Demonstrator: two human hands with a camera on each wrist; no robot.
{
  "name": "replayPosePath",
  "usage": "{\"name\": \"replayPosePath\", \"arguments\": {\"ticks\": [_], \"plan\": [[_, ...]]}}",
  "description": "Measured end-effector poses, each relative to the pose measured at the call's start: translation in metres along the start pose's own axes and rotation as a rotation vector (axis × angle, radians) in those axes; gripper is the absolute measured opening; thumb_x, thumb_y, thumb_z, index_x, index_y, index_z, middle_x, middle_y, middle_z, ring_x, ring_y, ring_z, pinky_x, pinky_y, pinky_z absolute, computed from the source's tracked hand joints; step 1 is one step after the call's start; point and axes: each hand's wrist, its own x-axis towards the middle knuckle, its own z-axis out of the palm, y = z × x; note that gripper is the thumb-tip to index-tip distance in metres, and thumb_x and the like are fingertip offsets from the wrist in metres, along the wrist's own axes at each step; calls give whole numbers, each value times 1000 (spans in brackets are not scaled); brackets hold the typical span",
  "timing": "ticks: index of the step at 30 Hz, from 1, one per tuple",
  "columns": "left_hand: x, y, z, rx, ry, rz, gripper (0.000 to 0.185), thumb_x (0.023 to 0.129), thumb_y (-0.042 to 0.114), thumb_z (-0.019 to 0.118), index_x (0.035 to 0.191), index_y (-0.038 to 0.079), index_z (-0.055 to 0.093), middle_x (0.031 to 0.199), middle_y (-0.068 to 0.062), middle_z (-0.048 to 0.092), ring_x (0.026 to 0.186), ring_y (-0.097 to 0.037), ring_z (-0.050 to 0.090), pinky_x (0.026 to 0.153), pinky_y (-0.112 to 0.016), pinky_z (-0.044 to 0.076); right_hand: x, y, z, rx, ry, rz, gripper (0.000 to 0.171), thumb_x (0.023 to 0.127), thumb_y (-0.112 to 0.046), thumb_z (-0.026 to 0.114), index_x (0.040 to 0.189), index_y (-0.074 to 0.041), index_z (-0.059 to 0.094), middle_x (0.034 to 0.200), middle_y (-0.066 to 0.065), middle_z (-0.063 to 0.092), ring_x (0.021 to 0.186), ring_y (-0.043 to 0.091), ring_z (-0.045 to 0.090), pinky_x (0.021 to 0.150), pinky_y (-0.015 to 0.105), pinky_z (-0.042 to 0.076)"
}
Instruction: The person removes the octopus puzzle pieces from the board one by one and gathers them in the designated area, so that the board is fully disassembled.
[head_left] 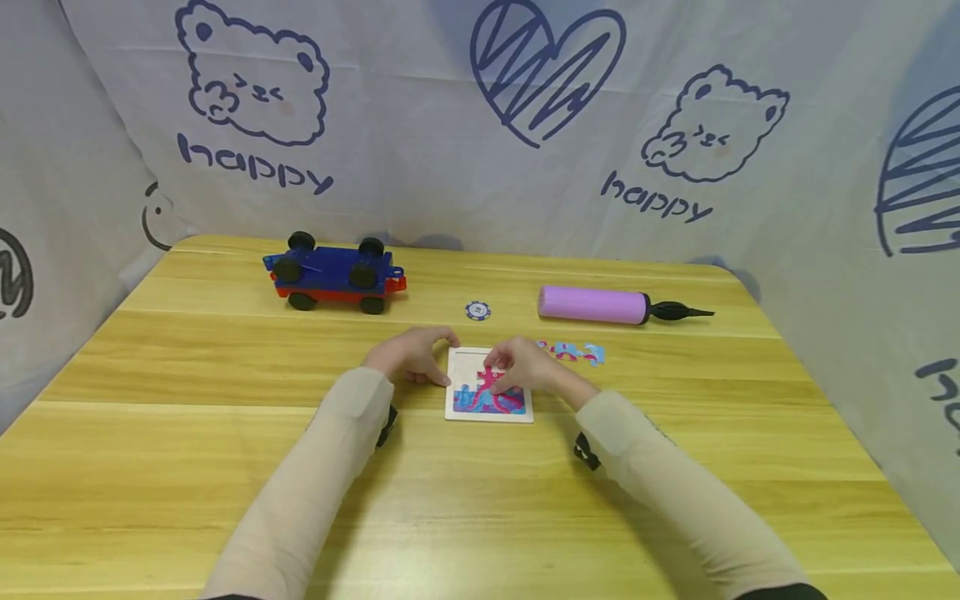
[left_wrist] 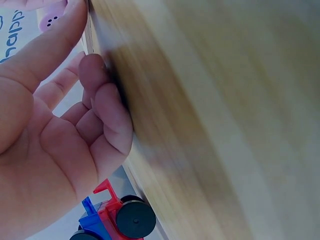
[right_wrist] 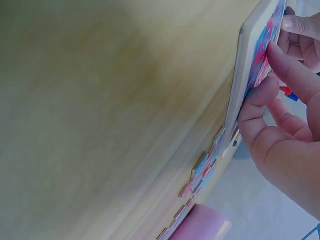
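"Where's the pink piece (head_left: 489, 377)?"

"On the board (head_left: 487, 417), inside its edges. The right hand (head_left: 527, 367) pinches it; the left hand (head_left: 408, 354) holds the left edge."

"Any danger?"

"A crooked push could jam it."

My puzzle board (head_left: 491, 417) looks smooth and dull. My table (head_left: 225, 500) looks like smooth, a bit shiny wood. The toy car (head_left: 330, 262) and pink pump (head_left: 592, 304) look like smooth plastic. The sheet (head_left: 420, 125) is wrinkly cloth, and my sleeves (head_left: 300, 492) are cloth too.
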Motion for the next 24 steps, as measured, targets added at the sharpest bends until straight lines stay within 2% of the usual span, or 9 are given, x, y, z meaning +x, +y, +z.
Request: {"name": "replayPosePath", "arguments": {"ticks": [4, 6, 18, 24], "plan": [[0, 0, 0, 5, 4, 13, 56, 76, 11, 72, 124, 15, 44, 84, -11, 49, 53, -15, 44, 49, -23, 40, -1, 0, 0, -15, 12, -24, 31, 70, -3, 75, 98, 1, 62, 86, 6, 55, 79, 16, 48, 69, 26, 43], [0, 0, 0, 7, 3, 13, 56, 75, 11, 72, 124, 15, 44, 84, -11, 49, 54, -15, 44, 50, -23, 40, -1, 1, 0, -11, 14, -34, 31, 70, -3, 75, 97, 1, 61, 86, 6, 55, 80, 17, 48, 71, 26, 42], [1, 0, 0, 13, 2, 7, 55, 76, 12, 72, 123, 16, 44, 90, -12, 49, 54, -15, 45, 50, -23, 40, -2, 4, 0, 86, 20, -88, 33, 67, 5, 74, 93, 1, 54, 76, 5, 49, 71, 15, 45, 63, 23, 39], [0, 2, -1, 35, 0, -2, 55, 76, 15, 72, 124, 16, 44, 88, -12, 49, 55, -16, 46, 49, -24, 41, -4, 2, -1, 116, 2, -107, 37, 66, 5, 74, 95, 0, 51, 77, 7, 48, 68, 14, 44, 60, 22, 39]]}}
